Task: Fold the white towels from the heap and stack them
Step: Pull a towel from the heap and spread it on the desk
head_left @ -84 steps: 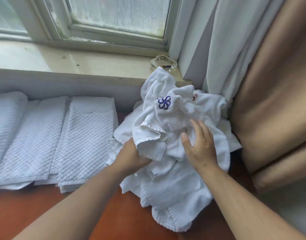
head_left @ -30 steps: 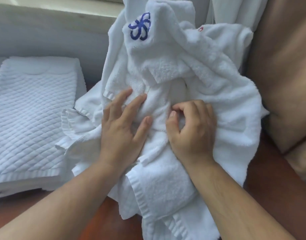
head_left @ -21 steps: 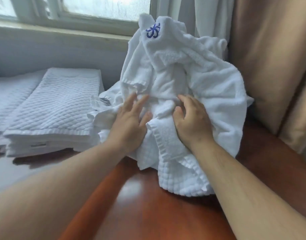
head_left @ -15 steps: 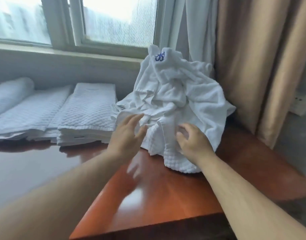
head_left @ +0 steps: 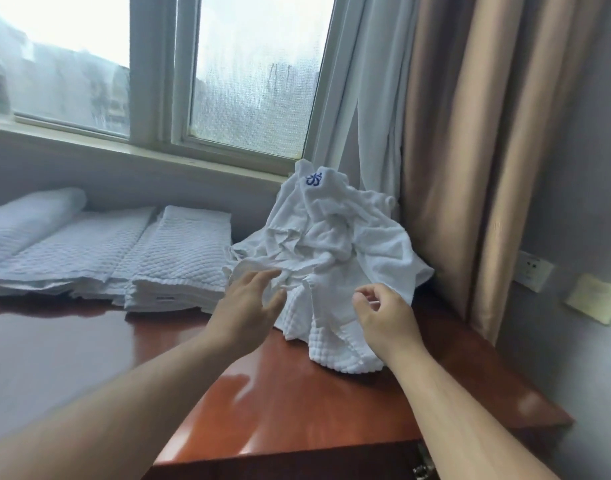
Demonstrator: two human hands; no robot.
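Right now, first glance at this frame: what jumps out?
The crumpled heap of white towels, a blue emblem at its peak, sits on the red-brown table beside the tan curtain. Both hands are at its front: left hand spread, right hand curled. To its left lie folded towels.

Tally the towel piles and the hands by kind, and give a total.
Crumpled towel heap: 1
Folded towel piles: 3 (left, middle, right)
Hands: 2 (left hand, right hand)
Total: 6
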